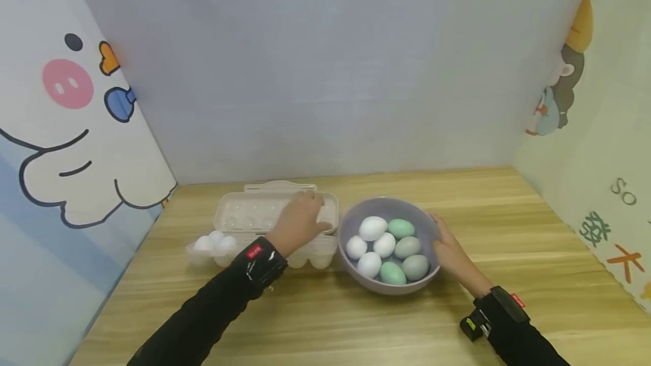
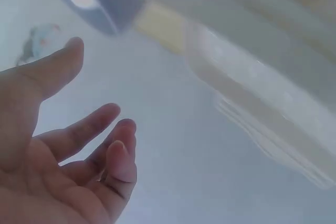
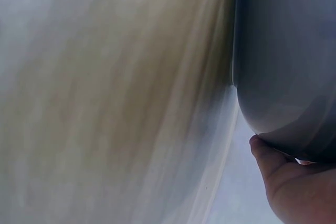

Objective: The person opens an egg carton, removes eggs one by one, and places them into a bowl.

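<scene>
A light purple bowl holds several white eggs, two green eggs and two grey eggs. My right hand grips the bowl's right rim; in the right wrist view its fingers touch the bowl's outer wall. Left of the bowl lies an open clear plastic egg carton, its lid folded back toward the wall. White eggs sit in its left end. Over the carton hovers my left hand, holding nothing, fingers loosely bent in the left wrist view. It hides the carton's middle.
The wooden table meets a plain pale wall at the back. Cartoon-printed panels stand on the left and right. The bowl stands close against the carton's right end.
</scene>
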Demonstrator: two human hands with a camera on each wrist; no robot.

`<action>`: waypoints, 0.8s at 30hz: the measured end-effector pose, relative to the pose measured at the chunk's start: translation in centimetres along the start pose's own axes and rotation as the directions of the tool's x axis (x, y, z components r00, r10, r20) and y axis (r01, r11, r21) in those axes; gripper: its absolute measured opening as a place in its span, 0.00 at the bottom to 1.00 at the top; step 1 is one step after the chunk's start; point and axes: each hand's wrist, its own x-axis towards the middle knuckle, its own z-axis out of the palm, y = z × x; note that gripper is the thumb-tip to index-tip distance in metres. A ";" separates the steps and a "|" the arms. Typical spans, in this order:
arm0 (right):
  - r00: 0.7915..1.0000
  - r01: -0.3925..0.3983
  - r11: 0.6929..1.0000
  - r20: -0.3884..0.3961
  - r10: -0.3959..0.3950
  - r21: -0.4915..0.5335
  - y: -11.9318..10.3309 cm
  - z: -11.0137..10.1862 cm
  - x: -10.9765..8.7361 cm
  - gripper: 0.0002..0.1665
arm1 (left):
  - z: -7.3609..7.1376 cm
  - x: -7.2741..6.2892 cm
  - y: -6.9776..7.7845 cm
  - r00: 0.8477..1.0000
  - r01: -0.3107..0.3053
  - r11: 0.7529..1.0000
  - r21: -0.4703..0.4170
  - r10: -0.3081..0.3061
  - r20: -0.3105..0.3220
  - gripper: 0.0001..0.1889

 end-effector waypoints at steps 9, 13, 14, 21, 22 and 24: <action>1.000 0.011 1.000 -0.006 -0.011 -0.017 0.0 -0.3 -0.2 0.40 | -4.6 -5.3 -9.4 0.957 0.216 0.956 0.200 -0.248 0.150 0.19; 1.000 0.000 1.000 -0.010 -0.001 -0.023 -0.1 -0.4 -0.3 0.41 | -5.3 -6.9 -13.1 0.901 0.303 0.935 0.182 -0.343 0.265 0.16; 1.000 -0.004 1.000 -0.009 0.004 -0.021 -0.1 -0.5 -0.3 0.41 | -5.3 -7.2 -13.9 0.889 0.318 0.934 0.161 -0.353 0.293 0.16; 1.000 0.004 1.000 0.002 -0.004 -0.001 0.0 -0.2 -0.3 0.40 | -4.5 -9.1 -16.4 0.843 0.369 0.924 -0.101 -0.287 0.455 0.24; 1.000 0.006 1.000 0.003 -0.006 -0.002 0.0 -0.2 -0.2 0.40 | -4.4 -9.2 -16.4 0.837 0.381 0.918 -0.110 -0.292 0.462 0.23; 1.000 0.012 1.000 0.007 -0.012 0.003 -0.1 0.0 -0.1 0.41 | -4.2 -9.3 -16.4 0.833 0.385 0.919 -0.085 -0.305 0.462 0.21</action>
